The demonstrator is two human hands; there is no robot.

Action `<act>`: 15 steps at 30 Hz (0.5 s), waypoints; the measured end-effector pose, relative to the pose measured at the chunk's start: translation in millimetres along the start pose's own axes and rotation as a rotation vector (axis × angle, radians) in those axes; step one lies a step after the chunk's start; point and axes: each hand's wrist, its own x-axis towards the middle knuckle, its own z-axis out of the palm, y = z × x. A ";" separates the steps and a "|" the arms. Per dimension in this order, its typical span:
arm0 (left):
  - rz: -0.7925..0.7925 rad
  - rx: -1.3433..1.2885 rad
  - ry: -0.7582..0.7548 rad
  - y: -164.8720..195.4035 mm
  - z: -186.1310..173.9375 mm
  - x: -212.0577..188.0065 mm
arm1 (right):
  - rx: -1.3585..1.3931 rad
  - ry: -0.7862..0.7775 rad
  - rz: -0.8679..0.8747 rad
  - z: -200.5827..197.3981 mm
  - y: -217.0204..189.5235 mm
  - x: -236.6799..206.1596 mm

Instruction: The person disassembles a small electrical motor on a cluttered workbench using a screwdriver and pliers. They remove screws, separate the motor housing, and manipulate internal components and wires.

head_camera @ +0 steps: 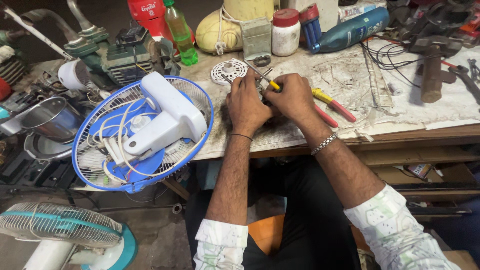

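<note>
Both hands are down on the stained paper-covered workbench (pixel 350 75), bunched together just right of the round white slotted plastic cover (pixel 226 72), our landmark here. The left hand (pixel 246 104) is curled shut over a small dark metal part (pixel 262 96), almost wholly hidden beneath the fingers, so its exact shape can't be told. The right hand (pixel 295 97) is closed round the yellow handle of a slim steel-shafted screwdriver (pixel 256 73), whose shaft runs up and left to finish beside the white cover.

That dark part looks rigid, compact and probably weighty for its bulk, likely greasy too; a firm wrap round its body, pinned to the bench, seems the safe hold. The screwdriver is light and stiff, best held at the handle.

Right of the cover, beyond the hands, lie red-and-yellow-handled pliers (pixel 332 104). Left of it leans a blue-and-white table fan (pixel 142 132), guard facing up.
</note>
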 end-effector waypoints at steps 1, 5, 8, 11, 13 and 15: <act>0.009 -0.024 0.008 -0.6 0.8 -0.1 | -0.008 0.000 -0.003 -0.5 -0.1 -0.2; 0.010 -0.037 0.030 -2.0 3.0 -1.7 | -0.031 -0.097 0.045 -3.5 -2.5 -1.8; 0.019 -0.020 0.037 -1.6 3.4 -1.6 | -0.036 -0.093 0.062 -4.3 -7.6 -4.5; 0.030 0.006 0.026 -1.0 2.8 -0.8 | -0.005 -0.016 -0.016 -6.4 -11.4 -7.1; 0.021 0.005 0.008 -1.4 2.1 -0.8 | 0.000 -0.020 -0.034 -7.6 -12.7 -8.7; 0.014 -0.032 -0.009 -1.7 2.0 -0.9 | -0.027 -0.065 0.003 -8.5 -12.5 -9.4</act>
